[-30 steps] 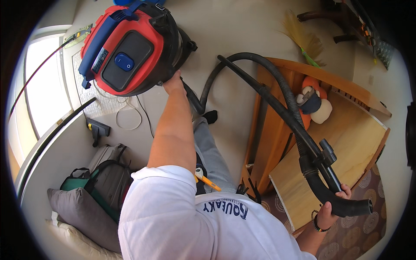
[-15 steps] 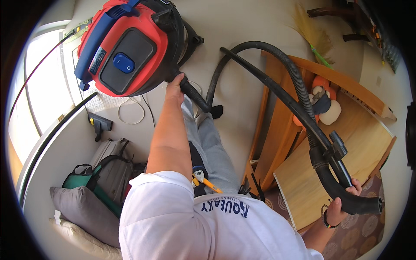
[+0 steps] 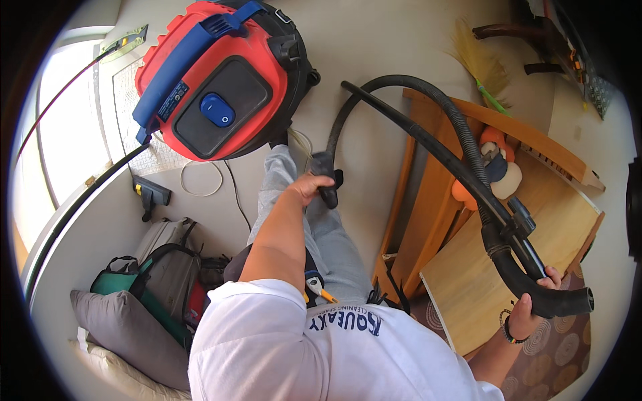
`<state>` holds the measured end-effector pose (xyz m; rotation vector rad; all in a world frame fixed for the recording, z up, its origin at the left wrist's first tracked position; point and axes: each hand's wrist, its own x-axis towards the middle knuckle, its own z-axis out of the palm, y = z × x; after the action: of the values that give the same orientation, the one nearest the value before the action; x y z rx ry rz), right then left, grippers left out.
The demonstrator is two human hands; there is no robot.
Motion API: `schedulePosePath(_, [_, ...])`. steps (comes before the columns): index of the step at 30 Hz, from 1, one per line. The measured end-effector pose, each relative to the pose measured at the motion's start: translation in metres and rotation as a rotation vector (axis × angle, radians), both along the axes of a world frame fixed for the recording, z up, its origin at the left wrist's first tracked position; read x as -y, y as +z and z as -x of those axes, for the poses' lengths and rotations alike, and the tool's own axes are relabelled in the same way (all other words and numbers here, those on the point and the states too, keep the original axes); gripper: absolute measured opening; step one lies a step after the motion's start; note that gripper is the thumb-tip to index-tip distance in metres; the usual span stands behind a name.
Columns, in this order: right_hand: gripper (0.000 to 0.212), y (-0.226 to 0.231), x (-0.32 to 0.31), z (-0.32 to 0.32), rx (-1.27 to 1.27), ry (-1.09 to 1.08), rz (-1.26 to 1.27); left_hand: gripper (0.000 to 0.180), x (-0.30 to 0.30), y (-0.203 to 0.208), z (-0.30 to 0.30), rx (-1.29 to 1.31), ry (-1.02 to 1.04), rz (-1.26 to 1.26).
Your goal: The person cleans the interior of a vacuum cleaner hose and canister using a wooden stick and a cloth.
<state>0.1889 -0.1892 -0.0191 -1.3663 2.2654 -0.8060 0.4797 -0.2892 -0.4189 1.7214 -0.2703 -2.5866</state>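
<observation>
Hose [image 3: 428, 113] arcs just right of the vacuum [image 3: 221, 80]. Left hand [image 3: 309, 187] grips its end below the vacuum, right hand [image 3: 531, 307] wraps the nozzle [image 3: 542, 294].

Glossy plastic vacuum [image 3: 214, 80], ribbed hose [image 3: 461, 134]

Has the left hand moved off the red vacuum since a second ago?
Yes. The left hand has left the red vacuum canister, drawn back toward the body, and now grips the black hose end.

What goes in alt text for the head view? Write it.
Seen from above, a person grips one hose end in the left hand and the curved handle end in the right hand. A red vacuum stands ahead, wooden boards at right.
</observation>
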Motion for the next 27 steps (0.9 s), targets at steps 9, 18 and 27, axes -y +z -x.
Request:
schedulePosePath(9, [0.036,0.013,-0.037,0.006,-0.010,-0.150,-0.023,0.058,-0.001,0.066,0.056,-0.121,-0.367,0.398])
schedulePosePath(18, [0.035,0.003,-0.083,0.035,0.060,-0.254,0.073,0.057,-0.005,0.194,0.056,-0.297,-0.635,0.644])
schedulePosePath(27, [0.034,0.001,-0.092,0.028,0.178,-0.438,0.137,0.064,0.010,0.257,0.027,-0.506,-0.766,1.013])
